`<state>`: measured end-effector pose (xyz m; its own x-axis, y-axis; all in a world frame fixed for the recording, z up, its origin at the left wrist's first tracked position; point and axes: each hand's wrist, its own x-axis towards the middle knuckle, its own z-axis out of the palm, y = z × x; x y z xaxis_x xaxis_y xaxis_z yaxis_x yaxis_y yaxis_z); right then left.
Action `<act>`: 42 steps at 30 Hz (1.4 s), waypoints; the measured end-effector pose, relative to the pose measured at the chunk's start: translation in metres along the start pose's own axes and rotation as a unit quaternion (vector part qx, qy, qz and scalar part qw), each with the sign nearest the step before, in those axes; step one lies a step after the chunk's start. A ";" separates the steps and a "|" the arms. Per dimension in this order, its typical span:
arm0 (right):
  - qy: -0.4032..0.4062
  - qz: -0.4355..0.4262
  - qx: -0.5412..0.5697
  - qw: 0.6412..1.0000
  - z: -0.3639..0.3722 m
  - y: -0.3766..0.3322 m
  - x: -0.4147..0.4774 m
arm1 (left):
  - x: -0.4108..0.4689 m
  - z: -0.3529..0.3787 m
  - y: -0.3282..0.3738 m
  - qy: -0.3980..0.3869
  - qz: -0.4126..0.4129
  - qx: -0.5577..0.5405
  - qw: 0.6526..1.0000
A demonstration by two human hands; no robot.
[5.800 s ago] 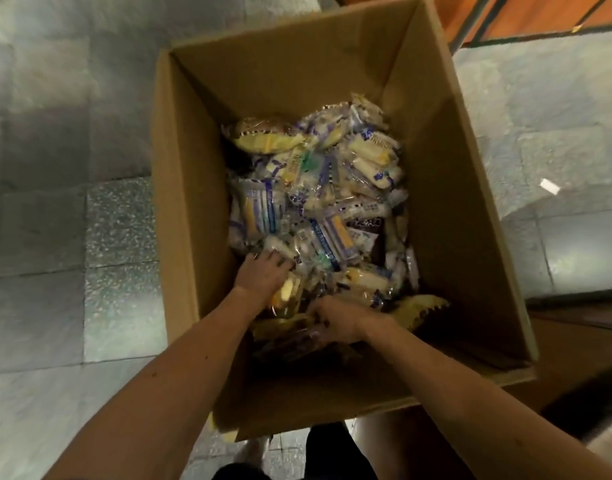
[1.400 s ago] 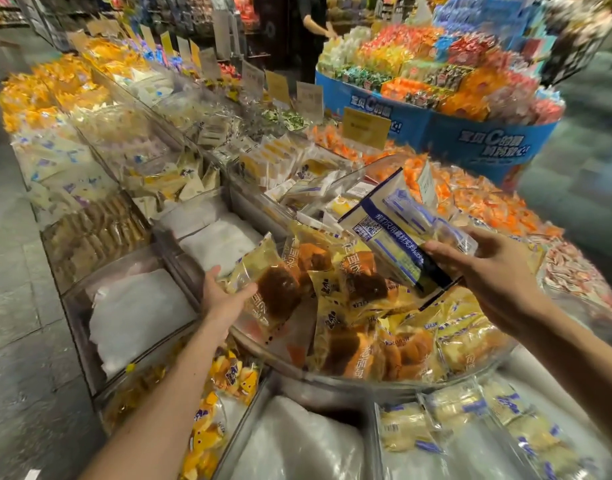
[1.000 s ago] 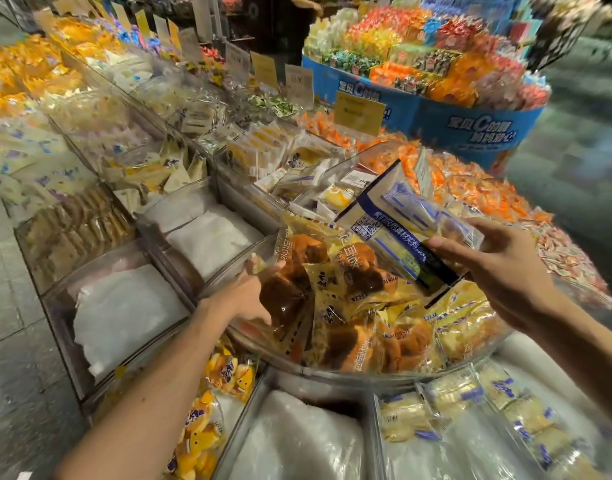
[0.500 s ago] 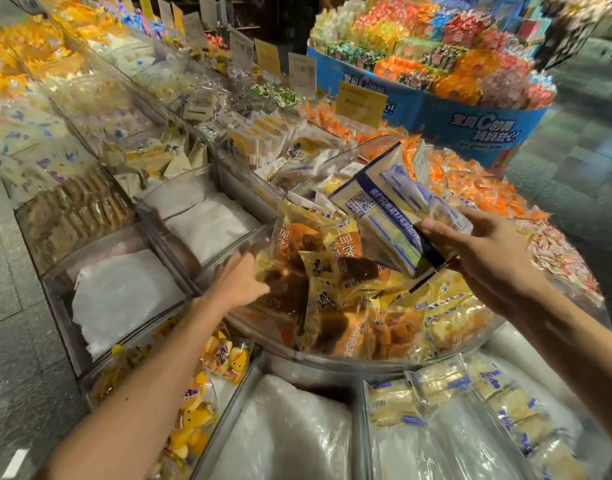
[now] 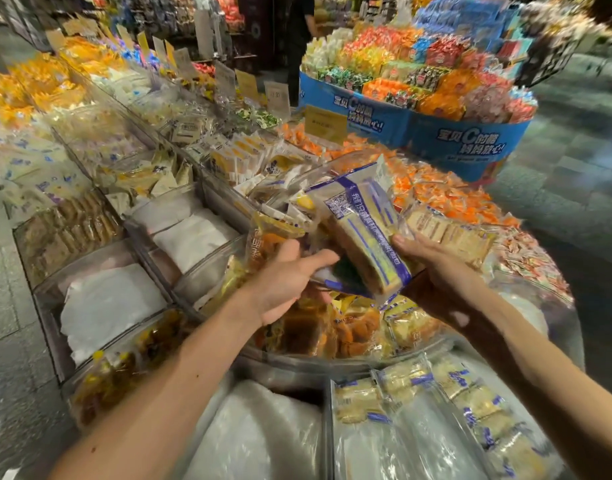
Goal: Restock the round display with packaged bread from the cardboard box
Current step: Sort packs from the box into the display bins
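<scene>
My right hand [image 5: 439, 275] grips a bundle of blue-and-white bread packets [image 5: 363, 230], tilted above the round display [image 5: 297, 362], a clear tub. Yellow packets of brown bread [image 5: 335, 332] fill the tub's near side. My left hand [image 5: 284, 282] is up against the bundle's lower left end, thumb stretched out toward it, fingertips partly hidden behind the packets. A yellow packet [image 5: 268, 233] stands just beyond my left fingers. The cardboard box is out of view.
Clear bins lined with white plastic [image 5: 107, 306] run along the left. In front of me are another lined bin [image 5: 256, 438] and a bin of pale bread packets [image 5: 436, 396]. Orange packets [image 5: 453, 202] lie behind, then a blue candy stand [image 5: 467, 143]. A person [image 5: 299, 36] stands far back.
My left hand has left the yellow packets in the tub and risen to the right to meet the blue-and-white bundle. My right hand has tilted the bundle more upright.
</scene>
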<state>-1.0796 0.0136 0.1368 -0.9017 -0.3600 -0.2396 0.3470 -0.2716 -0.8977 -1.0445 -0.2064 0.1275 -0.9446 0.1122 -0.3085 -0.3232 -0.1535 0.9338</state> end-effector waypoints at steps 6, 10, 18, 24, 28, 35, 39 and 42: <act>0.055 -0.018 0.035 0.998 -0.066 -0.011 -0.016 | -0.002 0.023 -0.007 0.051 0.064 0.094 0.992; 0.077 -0.009 0.019 0.997 -0.112 -0.018 -0.032 | 0.005 0.050 -0.011 0.094 0.142 0.140 0.975; 0.023 0.031 0.053 0.998 -0.209 -0.028 -0.043 | 0.028 0.162 -0.047 0.055 0.259 0.160 0.951; -0.023 0.079 0.072 0.994 -0.283 -0.025 -0.050 | 0.035 0.239 -0.093 0.065 0.205 0.109 0.971; -0.044 0.112 0.088 0.989 -0.309 -0.021 -0.053 | 0.034 0.274 -0.112 0.149 0.189 0.115 0.964; -0.032 0.130 0.036 0.990 -0.327 -0.004 -0.053 | 0.044 0.271 -0.135 0.144 -0.014 0.097 0.985; 0.009 0.113 -0.010 0.993 -0.343 -0.013 -0.058 | 0.048 0.266 -0.150 0.176 0.000 0.091 0.980; 0.036 0.099 -0.023 0.994 -0.369 -0.027 -0.058 | 0.049 0.258 -0.166 0.218 0.014 0.118 0.969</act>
<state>-1.1322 0.3714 0.0382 -0.8336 -0.3362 -0.4383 0.5089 -0.1591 -0.8460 -1.0222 0.0773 0.0042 -0.9035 -0.3223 -0.2826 -0.3243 0.0829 0.9423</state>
